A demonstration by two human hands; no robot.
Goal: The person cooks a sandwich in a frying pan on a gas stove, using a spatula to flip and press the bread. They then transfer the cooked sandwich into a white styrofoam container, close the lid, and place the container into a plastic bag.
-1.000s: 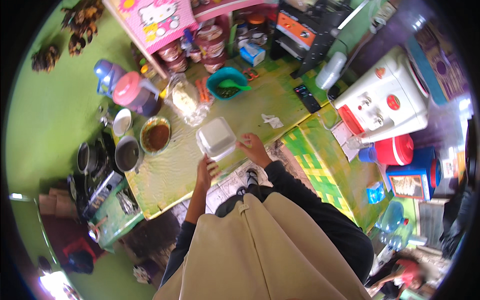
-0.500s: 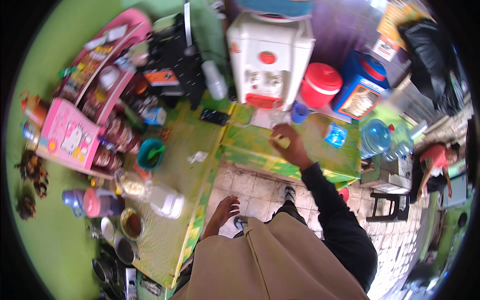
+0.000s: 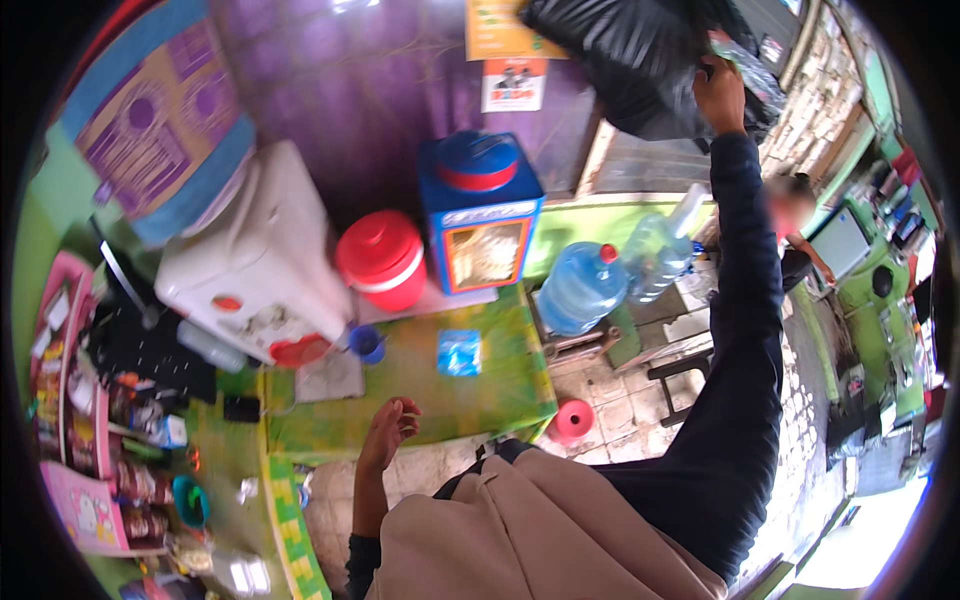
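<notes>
High at the right, my right hand (image 3: 720, 97) is raised against a large black plastic bag (image 3: 625, 65), beside some crinkled clear plastic at the bag's right edge. Its fingers are curled; whatever lies between them cannot be made out. Lower and nearer, my left hand (image 3: 386, 436) hovers by the front edge of the green-and-yellow table cover (image 3: 440, 412). Its fingers bend loosely, apart, with nothing in them. A small blue packet (image 3: 459, 353) lies on the cover beyond that hand.
A white water dispenser (image 3: 250, 250), red drink cooler (image 3: 382, 262), blue container (image 3: 482, 215) and purple cup (image 3: 366, 344) stand on the table. Large blue water bottles (image 3: 584, 290) and a dark stool (image 3: 680, 385) are at the right. Another person (image 3: 795, 225) is farther right.
The view has turned right. My right hand has gone from above the table, where it held a small pale-yellow thing, up to the black bag. That thing is no longer visible.
</notes>
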